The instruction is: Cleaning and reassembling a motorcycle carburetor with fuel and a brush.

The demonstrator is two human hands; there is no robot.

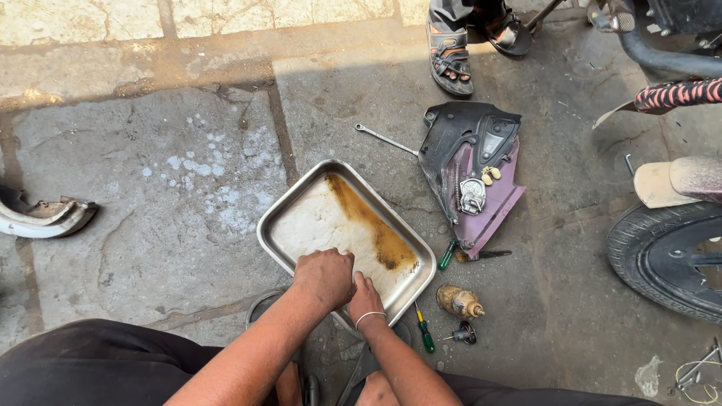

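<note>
1. A steel tray [301,203] lies on the stone ground, holding pale soapy liquid with a brown oily streak along its right side.
2. The left hand [325,277] is closed into a fist inside the tray's near edge; what it grips is hidden.
3. The right hand [365,295], a bangle at the wrist, presses against it at the rim; I cannot tell its grip.
4. A green-handled screwdriver [425,333] lies just right of the hands.

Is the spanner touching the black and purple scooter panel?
Touching. The head view shows the spanner's far end meeting the left edge of the scooter panel with no gap visible.
</note>
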